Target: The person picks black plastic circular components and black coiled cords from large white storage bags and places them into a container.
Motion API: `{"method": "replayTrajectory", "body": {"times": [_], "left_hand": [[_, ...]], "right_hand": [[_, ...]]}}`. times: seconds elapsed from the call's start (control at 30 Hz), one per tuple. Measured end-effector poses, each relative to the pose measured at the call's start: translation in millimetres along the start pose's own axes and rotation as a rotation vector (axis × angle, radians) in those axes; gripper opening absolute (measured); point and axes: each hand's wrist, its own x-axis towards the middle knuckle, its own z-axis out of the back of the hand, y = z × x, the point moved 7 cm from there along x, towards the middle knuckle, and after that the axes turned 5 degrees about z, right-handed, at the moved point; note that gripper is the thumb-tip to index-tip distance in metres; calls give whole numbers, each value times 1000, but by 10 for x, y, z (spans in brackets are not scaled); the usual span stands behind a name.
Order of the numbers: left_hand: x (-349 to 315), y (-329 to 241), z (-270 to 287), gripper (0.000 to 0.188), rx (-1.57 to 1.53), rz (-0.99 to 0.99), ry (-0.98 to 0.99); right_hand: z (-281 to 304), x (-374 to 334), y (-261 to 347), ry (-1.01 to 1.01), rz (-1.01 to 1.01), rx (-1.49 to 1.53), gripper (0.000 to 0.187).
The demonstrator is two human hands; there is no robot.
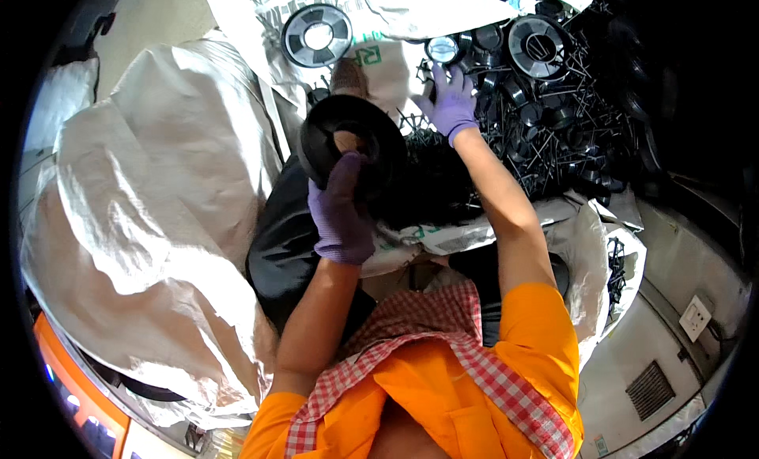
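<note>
both hands wear purple gloves: the left hand point(342, 222) grasps a black spool point(318, 139) by its near side, left of the heap of black parts point(545, 131); the right hand point(453, 109) is spread, gripping nothing, at the heap's upper left edge. far left of the heap bulges a pale sack point(158, 166). closer to the heap is a slotted disc point(297, 42); then a silvery-topped round piece point(443, 49) just beyond the right fingertips, contact unclear. on the heap's upper part rests a slotted wheel point(522, 48).
</note>
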Motion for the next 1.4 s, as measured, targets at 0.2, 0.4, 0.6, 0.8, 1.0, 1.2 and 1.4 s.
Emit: {"method": "replayTrajectory", "body": {"times": [0.2,0.4,0.6,0.8,1.0,1.2,1.4], "left_hand": [[-173,-43,-75,23,-119,85,22],[-488,-119,-3,48,108,84,264],[-1234,-73,18,42,14,568,743],[-1620,44,70,43,166,369,689],[-1768,187,218,54,193,-201,524],[-1812,196,200,63,205,131,610],[-1757,128,267,68,454,-290,447]], "right_hand": [[-193,-238,15,84,137,-36,59],[939,-1265,920,44,376,917,54],[1397,-2265,1248,181,948,543,34],[1314,-2621,974,361,295,864,43],[1367,-2754,1126,497,-131,1417,63],[1426,-2757,1030,38,887,482,52],[713,-2829,862,892,-361,1765,36]]}}
